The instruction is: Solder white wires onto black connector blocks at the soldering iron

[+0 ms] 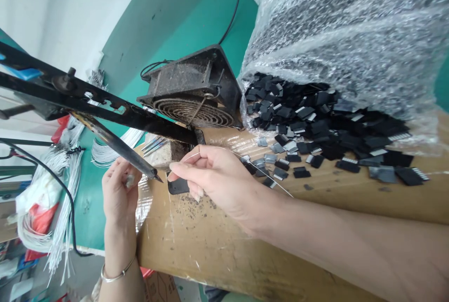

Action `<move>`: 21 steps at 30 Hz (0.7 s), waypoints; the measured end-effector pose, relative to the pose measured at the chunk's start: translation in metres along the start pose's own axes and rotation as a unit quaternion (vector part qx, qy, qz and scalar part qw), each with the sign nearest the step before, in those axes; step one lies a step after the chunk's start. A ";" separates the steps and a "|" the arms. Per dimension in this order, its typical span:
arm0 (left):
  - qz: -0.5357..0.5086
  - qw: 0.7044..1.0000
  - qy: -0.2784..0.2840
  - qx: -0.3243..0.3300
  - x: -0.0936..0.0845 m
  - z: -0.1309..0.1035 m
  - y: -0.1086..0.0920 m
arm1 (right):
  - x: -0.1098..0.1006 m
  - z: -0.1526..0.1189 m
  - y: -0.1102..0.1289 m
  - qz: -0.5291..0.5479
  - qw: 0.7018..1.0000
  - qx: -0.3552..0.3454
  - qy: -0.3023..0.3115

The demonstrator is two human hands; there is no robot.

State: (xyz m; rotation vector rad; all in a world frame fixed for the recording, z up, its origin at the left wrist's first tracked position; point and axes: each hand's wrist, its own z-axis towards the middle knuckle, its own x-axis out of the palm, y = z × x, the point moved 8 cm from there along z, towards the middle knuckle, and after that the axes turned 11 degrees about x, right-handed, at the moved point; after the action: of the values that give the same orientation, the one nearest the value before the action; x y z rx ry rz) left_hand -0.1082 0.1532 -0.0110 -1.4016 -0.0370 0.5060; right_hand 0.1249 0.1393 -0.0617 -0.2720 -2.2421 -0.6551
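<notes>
My right hand [224,185] is closed in a pinch on a thin silvery solder wire [259,169], which loops over the fingers and trails across the wrist. Slanting down between my hands is a soldering iron [119,145], its pointed tip just left of my right fingertips. My left hand [121,189] is behind the iron with its fingers curled together; what they hold is hidden. Under my right fingers lies a flat black piece [178,187]. Just beyond them stands a pale block [168,153] with several thin wire ends beside it.
A dusty black fan [192,91] stands behind the block. At right, a bubble-wrap bag [343,35] spills many small black parts [319,128] with metal contacts onto the brown board [217,250]. A black metal bar [140,117] crosses from the left. Bundles of white wires [66,217] hang at left.
</notes>
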 end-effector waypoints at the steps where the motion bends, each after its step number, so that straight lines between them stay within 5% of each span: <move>1: 0.001 1.000 0.000 -0.002 0.000 0.000 0.000 | 0.000 0.000 0.000 0.001 1.000 0.000 0.001; 12: 0.009 1.000 -0.014 -0.002 -0.004 0.000 0.000 | -0.003 0.002 -0.004 -0.041 0.999 -0.010 -0.011; 21: -0.015 1.000 -0.004 0.011 -0.003 -0.005 -0.001 | -0.002 -0.001 -0.004 -0.049 0.996 -0.058 0.036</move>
State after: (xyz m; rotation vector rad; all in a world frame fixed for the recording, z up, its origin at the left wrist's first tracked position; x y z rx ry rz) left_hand -0.1093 0.1476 -0.0096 -1.3748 -0.0580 0.4861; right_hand 0.1249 0.1351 -0.0640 -0.1930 -2.1626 -0.8359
